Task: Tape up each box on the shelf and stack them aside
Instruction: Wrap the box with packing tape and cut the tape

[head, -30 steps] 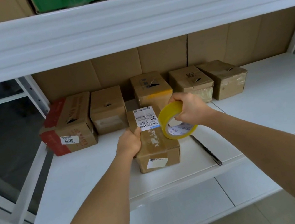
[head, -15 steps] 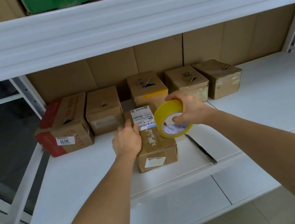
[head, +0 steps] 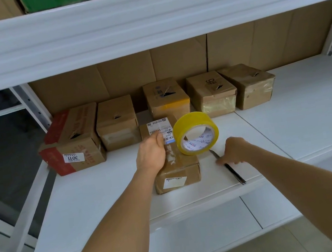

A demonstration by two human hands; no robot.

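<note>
I had the near box point(head: 176, 168) out front on the white shelf point(head: 291, 118), well forward of the row of five boxes point(head: 167, 97) along the cardboard backing. My left hand point(head: 151, 153) lay flat on its top, fingers fairly straight, fingertips point(head: 159, 137) touching the white shipping label point(head: 160, 129). The yellow tape roll point(head: 196, 133) stood on edge on the box's right side, leaning over the shelf, with no hand on it. My right hand point(head: 234, 150) was down on the shelf just right of the box, fingers curled over the dark utility knife point(head: 229, 167); I couldn't tell whether they actually gripped it or merely rested on it. The knife lay flat, pointing toward the shelf's front edge.
</note>
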